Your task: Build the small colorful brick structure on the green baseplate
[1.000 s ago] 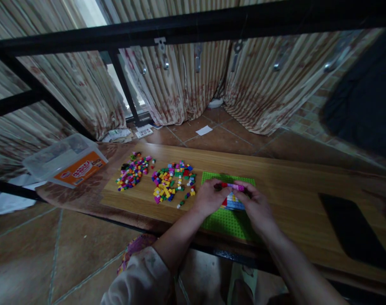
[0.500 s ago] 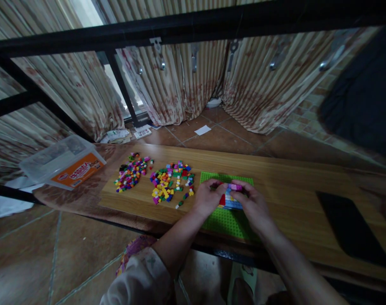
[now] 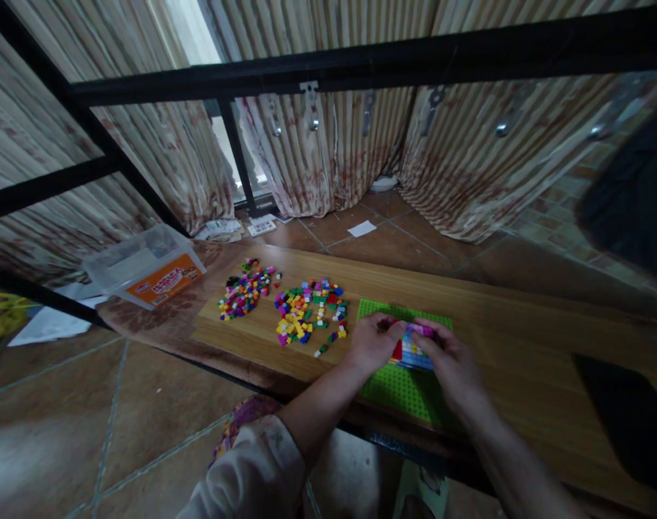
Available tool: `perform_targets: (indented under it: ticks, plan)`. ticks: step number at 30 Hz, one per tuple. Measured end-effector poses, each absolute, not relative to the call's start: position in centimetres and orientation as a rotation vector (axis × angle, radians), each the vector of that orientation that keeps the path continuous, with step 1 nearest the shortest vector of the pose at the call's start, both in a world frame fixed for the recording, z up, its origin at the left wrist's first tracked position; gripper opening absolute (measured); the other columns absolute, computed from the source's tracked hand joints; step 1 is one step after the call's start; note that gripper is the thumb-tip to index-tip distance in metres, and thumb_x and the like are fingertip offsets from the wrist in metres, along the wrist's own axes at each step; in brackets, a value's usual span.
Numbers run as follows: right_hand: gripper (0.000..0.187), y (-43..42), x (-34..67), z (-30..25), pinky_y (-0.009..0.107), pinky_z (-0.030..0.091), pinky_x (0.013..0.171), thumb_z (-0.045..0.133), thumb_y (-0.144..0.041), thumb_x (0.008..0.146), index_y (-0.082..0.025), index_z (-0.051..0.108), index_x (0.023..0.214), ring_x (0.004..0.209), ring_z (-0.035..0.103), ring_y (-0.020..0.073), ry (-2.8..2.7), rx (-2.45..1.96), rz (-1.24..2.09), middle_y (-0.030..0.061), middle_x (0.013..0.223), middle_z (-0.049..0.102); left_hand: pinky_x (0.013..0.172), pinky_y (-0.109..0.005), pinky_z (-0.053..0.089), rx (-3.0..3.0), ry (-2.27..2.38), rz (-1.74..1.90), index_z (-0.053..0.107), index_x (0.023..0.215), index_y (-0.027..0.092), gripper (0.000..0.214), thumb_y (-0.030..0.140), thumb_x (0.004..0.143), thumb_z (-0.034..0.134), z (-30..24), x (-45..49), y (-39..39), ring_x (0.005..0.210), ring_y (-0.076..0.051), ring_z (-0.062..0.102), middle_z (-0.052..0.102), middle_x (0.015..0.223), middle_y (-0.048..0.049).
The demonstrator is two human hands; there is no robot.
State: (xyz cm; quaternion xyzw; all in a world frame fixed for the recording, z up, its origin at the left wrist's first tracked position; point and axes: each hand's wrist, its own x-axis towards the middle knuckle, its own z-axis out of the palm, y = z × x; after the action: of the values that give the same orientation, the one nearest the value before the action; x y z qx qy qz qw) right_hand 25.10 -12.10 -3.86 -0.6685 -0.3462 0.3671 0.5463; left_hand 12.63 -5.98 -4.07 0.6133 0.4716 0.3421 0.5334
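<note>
left: loose bricks (image 3: 294,310) block a low sweep by my left hand (image 3: 376,342) | right: bare wooden board (image 3: 523,346) lets my right hand (image 3: 451,353) slide to the black panel (image 3: 625,411) | far side: open strip past the green baseplate (image 3: 396,393)

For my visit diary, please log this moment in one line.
left hand: on left end of blue-red-pink plastic brick build | right hand: on its right end | beneath: green studded plastic baseplate | nearby: multicoloured loose plastic bricks
</note>
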Motion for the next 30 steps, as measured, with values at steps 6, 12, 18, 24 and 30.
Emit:
perform_targets:
  ticks: [6, 12, 18, 24, 30]
  plan:
    - [0.047, -12.1, 25.3, -4.0, 0.037, 0.048, 0.075, 0.075, -0.049, 0.065, -0.023, 0.069, 0.104, 0.079, 0.064, 0.0216, -0.837, -1.630, 0.866, 0.0036, 0.091, 0.071, 0.056, -0.025, 0.040, 1.476, 1.233, 0.784, 0.069, 0.076, 0.016, 0.034, 0.047, 0.082, 0.056, -3.6, 12.9, -6.1, 0.063, -0.014, 0.056, 0.065, 0.068, -0.0022]
    - [0.049, -12.0, 25.4, -3.9, 0.036, 0.048, 0.076, 0.074, -0.051, 0.065, -0.023, 0.069, 0.105, 0.082, 0.064, 0.0218, -0.845, -1.666, 0.863, 0.0042, 0.095, 0.072, 0.055, -0.025, 0.040, 1.428, 1.261, 0.788, 0.069, 0.075, 0.017, 0.028, 0.043, 0.079, 0.059, -4.1, 13.3, -6.0, 0.063, -0.015, 0.056, 0.065, 0.068, -0.0026]
    - [0.047, -11.9, 25.3, -3.9, 0.033, 0.051, 0.069, 0.072, -0.053, 0.067, -0.021, 0.070, 0.101, 0.075, 0.065, 0.0200, -0.806, -1.677, 0.856, 0.0043, 0.089, 0.072, 0.059, -0.026, 0.044, 1.427, 1.272, 0.744, 0.071, 0.080, 0.016, 0.032, 0.046, 0.080, 0.057, -3.9, 13.3, -6.0, 0.067, -0.016, 0.060, 0.069, 0.073, -0.0038]
    - [0.046, -11.6, 25.6, -4.4, 0.031, 0.052, 0.066, 0.074, -0.051, 0.066, -0.020, 0.071, 0.101, 0.073, 0.066, 0.0192, -0.818, -1.678, 0.845, 0.0042, 0.087, 0.073, 0.062, -0.026, 0.046, 1.495, 1.324, 0.694, 0.072, 0.086, 0.016, 0.033, 0.044, 0.083, 0.055, -2.8, 13.0, -6.5, 0.071, -0.017, 0.063, 0.071, 0.079, -0.0048]
    - [0.046, -11.7, 25.6, -4.2, 0.030, 0.051, 0.065, 0.072, -0.052, 0.067, -0.021, 0.071, 0.100, 0.073, 0.066, 0.0194, -0.844, -1.709, 0.824, 0.0037, 0.086, 0.072, 0.068, -0.027, 0.049, 1.601, 1.294, 0.704, 0.071, 0.092, 0.016, 0.037, 0.045, 0.086, 0.051, -2.3, 12.5, -7.0, 0.077, -0.019, 0.065, 0.072, 0.086, -0.0074]
